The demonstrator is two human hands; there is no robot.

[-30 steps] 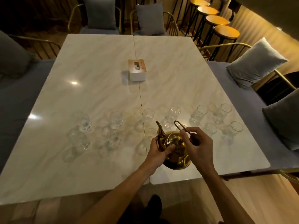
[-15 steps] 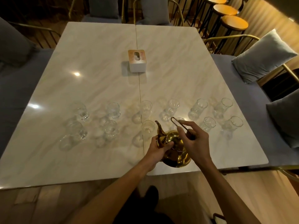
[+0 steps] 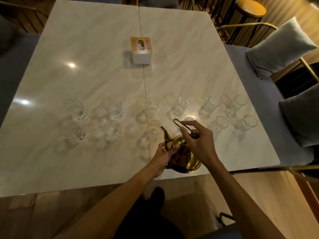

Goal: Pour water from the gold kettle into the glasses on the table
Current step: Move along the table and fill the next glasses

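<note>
The gold kettle (image 3: 185, 158) sits near the front edge of the marble table (image 3: 96, 69), its spout pointing up and to the left. My right hand (image 3: 198, 140) grips its thin wire handle from above. My left hand (image 3: 164, 156) holds the kettle's body at the base of the spout. Several clear glasses stand in two rows across the table. The nearest glass (image 3: 154, 127) is right behind the spout tip. Another glass (image 3: 189, 119) is partly hidden behind my right hand.
A white tissue box (image 3: 141, 50) stands mid-table on the seam. Grey cushions (image 3: 278, 49) lie on the bench at the right, and round wooden stools (image 3: 251, 8) stand at the back right. The table's front edge runs just below the kettle.
The view has tilted further down, so the table sits higher in frame. Both hands keep their hold on the kettle, and the spout now stands closer to the nearest glass.
</note>
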